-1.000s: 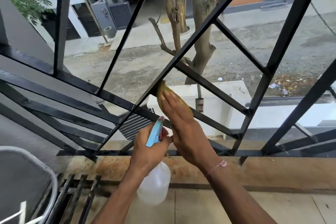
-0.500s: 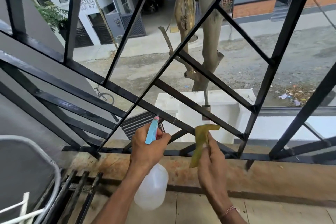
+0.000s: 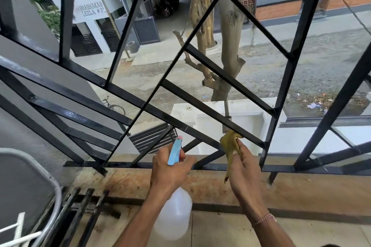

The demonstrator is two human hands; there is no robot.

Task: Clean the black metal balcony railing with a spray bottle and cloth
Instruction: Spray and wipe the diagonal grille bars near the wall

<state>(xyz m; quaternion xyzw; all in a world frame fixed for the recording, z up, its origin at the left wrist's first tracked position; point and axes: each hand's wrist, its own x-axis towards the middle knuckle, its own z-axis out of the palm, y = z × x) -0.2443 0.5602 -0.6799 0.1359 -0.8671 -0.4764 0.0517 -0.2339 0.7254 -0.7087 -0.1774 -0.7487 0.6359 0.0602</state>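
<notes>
Here, left hand (image 3: 170, 168) curled round neck of bottle (image 3: 173, 216), blue nozzle aimed up at railing (image 3: 180, 124) just ahead, clear body hanging below wrist. Risk: mist passing between bars to street, missing metal. Right hand (image 3: 244, 168) fingers pinch cloth (image 3: 230, 146), top edge touching lower diagonal bar. Risk: loose pinch, cloth slipping through gap, falling outside ledge.

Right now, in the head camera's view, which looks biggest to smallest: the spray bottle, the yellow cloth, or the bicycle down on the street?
1. Spray bottle, largest by far.
2. Yellow cloth.
3. Bicycle, smallest, though only because it is far below; nearness inflates the other two.
</notes>
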